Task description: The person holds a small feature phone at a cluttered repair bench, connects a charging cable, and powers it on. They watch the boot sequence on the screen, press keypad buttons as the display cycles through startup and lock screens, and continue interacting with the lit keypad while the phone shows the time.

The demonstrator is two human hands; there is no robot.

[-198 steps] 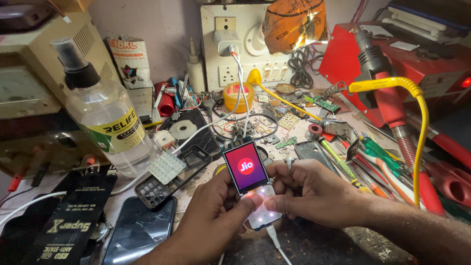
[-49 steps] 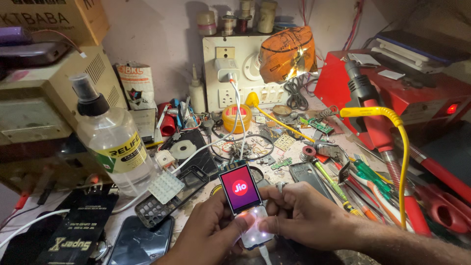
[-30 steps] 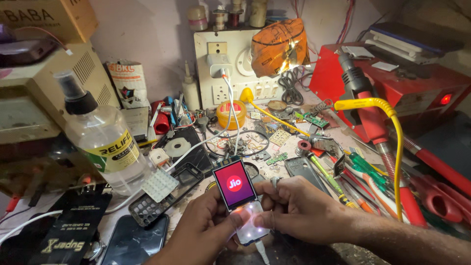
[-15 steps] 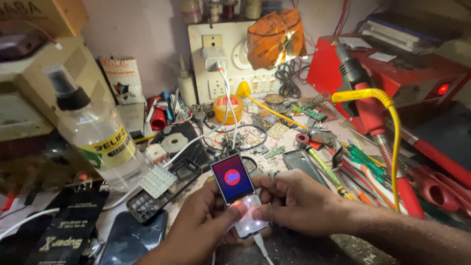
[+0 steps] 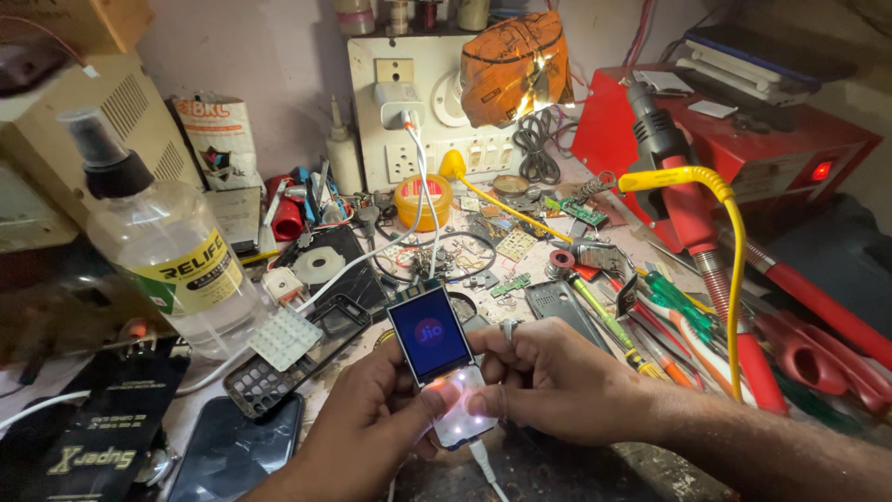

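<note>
Item: small bare keypad phone, casing off, held near centre above the bench. Screen lit, keypad glowing, white cable plugged in at its near end: we judge it powered and booting, reassembly left. Our left hand and right hand both grasp it, thumbs pressing the keypad. Left: loose keypad frame, clear bottle. Right: screwdrivers.

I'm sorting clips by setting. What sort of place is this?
Most likely a phone repair workbench. Both hands, left hand and right hand, hold a bare keypad phone with its screen lit; loose circuit boards, screwdrivers and a red hot-air rework station crowd the bench.
</note>
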